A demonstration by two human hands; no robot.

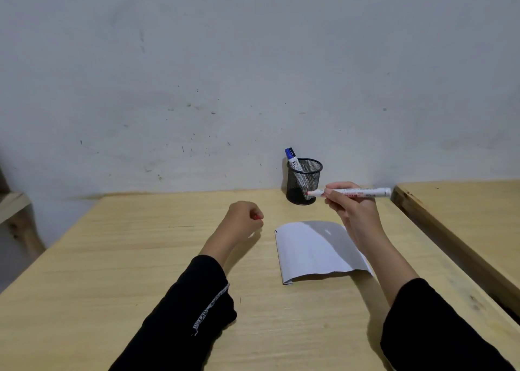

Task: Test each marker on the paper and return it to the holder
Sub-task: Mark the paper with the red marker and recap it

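From the head view, the right hand (pixel 349 204) was up off the wooden table (pixel 140 258), its fingers closed around a white marker with a red tip (pixel 349 192). The marker lay nearly level in the air, uncapped tip pointing left toward the black mesh holder (pixel 304 181), the butt end sticking out to the right. The forearm ran up from the lower right in a black sleeve, wrist bent, crossing over the right part of the paper (pixel 318 251). The sheet sat on the table below that hand, its near edge curling up.

The left hand (pixel 244 216) hung low, just left of the paper, curled into a loose fist around a small red cap (pixel 256 217); only a sliver of it showed. In the holder by the wall stood 2 markers (pixel 292 158), 1 blue-capped and 1 dark-capped, leaning left.
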